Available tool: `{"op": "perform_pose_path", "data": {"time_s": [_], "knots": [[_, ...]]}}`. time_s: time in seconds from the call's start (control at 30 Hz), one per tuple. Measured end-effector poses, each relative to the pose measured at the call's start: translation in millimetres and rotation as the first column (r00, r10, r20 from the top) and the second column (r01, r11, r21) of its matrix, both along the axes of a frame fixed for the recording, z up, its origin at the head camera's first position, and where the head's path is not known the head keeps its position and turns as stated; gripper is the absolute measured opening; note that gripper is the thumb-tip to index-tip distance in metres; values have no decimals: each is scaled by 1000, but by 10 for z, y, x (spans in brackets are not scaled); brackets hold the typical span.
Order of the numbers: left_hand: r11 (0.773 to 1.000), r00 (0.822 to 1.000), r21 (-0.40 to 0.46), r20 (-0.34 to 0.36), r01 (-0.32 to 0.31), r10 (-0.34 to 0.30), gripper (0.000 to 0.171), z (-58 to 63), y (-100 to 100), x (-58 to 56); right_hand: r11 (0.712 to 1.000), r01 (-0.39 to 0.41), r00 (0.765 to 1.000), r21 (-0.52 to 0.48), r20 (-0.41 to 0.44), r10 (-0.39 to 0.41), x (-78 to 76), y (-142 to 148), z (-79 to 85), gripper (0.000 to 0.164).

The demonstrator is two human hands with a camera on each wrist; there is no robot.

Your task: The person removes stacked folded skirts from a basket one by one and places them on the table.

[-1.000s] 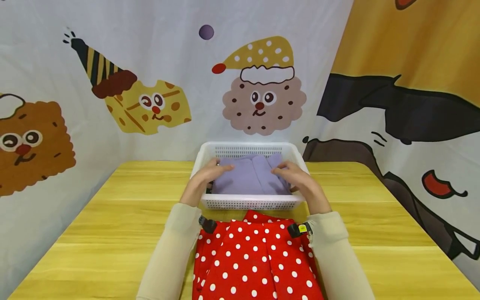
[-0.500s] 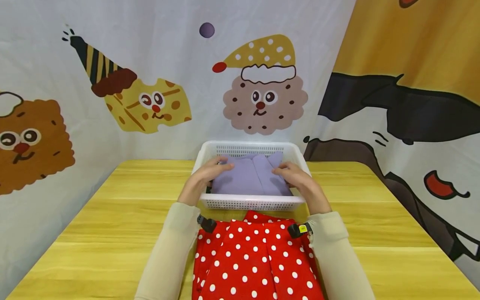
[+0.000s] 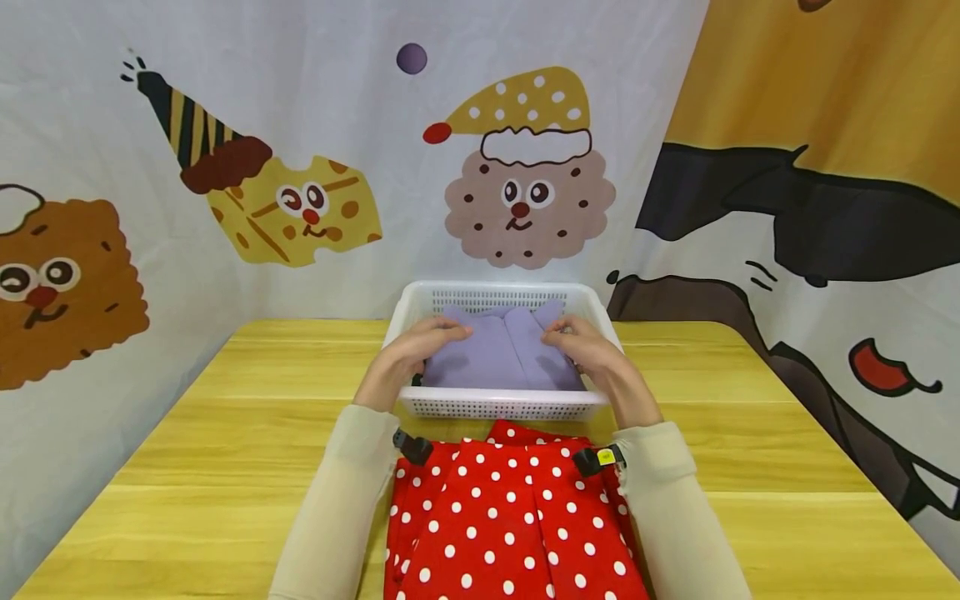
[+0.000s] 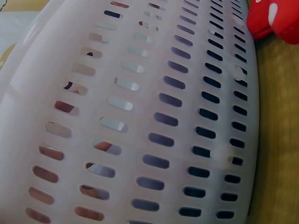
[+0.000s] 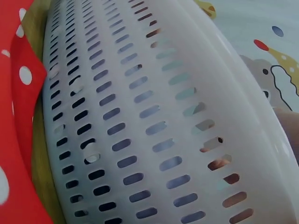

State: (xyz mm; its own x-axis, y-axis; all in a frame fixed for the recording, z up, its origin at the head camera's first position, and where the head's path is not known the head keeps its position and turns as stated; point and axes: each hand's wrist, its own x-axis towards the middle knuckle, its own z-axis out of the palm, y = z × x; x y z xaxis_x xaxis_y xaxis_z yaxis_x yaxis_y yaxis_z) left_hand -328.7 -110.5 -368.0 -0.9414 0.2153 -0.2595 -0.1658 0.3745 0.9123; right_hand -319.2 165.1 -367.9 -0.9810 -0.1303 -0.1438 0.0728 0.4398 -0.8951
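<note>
A folded lavender cloth garment [image 3: 487, 354] lies in a white slotted plastic basket [image 3: 502, 406]. My left hand [image 3: 411, 350] holds its left side, thumb on top and the other fingers partly hidden at its edge. On the opposite side my right hand [image 3: 596, 354] grips the garment in the same way. Both wrist views are filled by the slotted basket wall [image 4: 135, 135], and lavender shows through the slots. Dark material shows through the lower slots, beneath the lavender. In the right wrist view, a bit of my right hand [image 5: 288, 126] shows beyond the basket rim.
Folded red cloth with white dots [image 3: 502, 517] lies in front of the basket, under my forearms. The wooden table [image 3: 225, 467] extends to both sides. A cartoon-printed curtain [image 3: 420, 225] hangs close behind the basket. A small camera sits at each wrist.
Both hands stay at nearly the same spot on the lavender garment. Its far edge has shifted up slightly between them. The basket and the red dotted cloth have not moved.
</note>
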Motion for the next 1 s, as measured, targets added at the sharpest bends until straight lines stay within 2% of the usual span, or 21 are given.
{"op": "perform_pose_path", "data": {"time_s": [0.1,0.27,0.47,0.57,0.7,0.8,1.0], "knots": [[1000,1000,8,-3,1,-1,58,5,5,2,999,18,999,-44,27,-17,-18,11,-11,35],[1000,1000,2,-19,13,-13,59,14,0,2,999,20,1000,-26,24,-20,-38,24,-13,41],[999,999,32,-43,30,-29,59,12,-9,-8,997,37,993,73,-110,-29,-61,2,11,35],[998,998,49,-54,41,-38,59,6,-10,-17,995,42,986,87,-167,-27,-69,-8,13,30],[997,996,52,-71,59,-55,58,3,-7,-25,996,-12,979,85,-204,29,-59,-15,21,26],[997,995,46,-71,67,-64,59,1,-8,-22,993,-49,976,109,-206,71,-45,-25,24,26],[998,998,35,-3,60,-60,62,12,-3,16,982,-72,986,177,-137,97,-36,-34,7,25]]}}
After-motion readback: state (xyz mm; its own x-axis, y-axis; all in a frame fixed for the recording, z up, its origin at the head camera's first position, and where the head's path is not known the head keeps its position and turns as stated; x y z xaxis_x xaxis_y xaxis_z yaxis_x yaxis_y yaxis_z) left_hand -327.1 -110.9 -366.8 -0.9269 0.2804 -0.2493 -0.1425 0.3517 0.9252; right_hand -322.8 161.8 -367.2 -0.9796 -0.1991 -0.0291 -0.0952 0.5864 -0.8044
